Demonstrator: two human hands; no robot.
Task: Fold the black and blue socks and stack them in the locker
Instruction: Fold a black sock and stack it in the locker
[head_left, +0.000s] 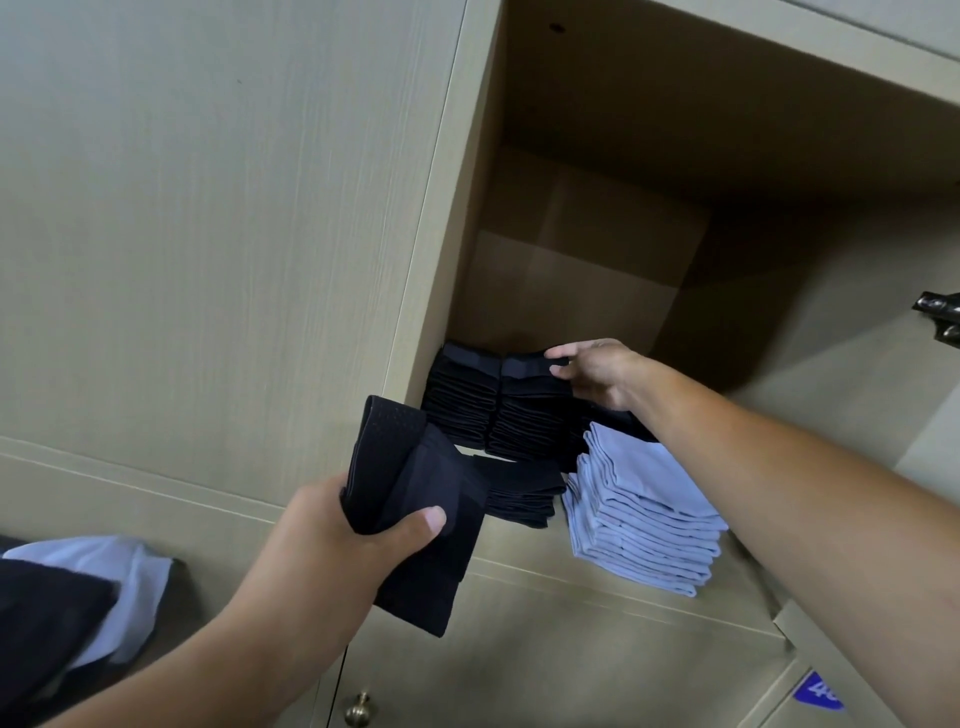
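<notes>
Left hand grips folded black socks (thumb on top) before the locker; right hand pinches the black stack inside.

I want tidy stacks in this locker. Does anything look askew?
Mostly neat. The blue sock stack leans, its layers stepping toward the front edge, and the low black stack sits much shorter than the two behind.
</notes>
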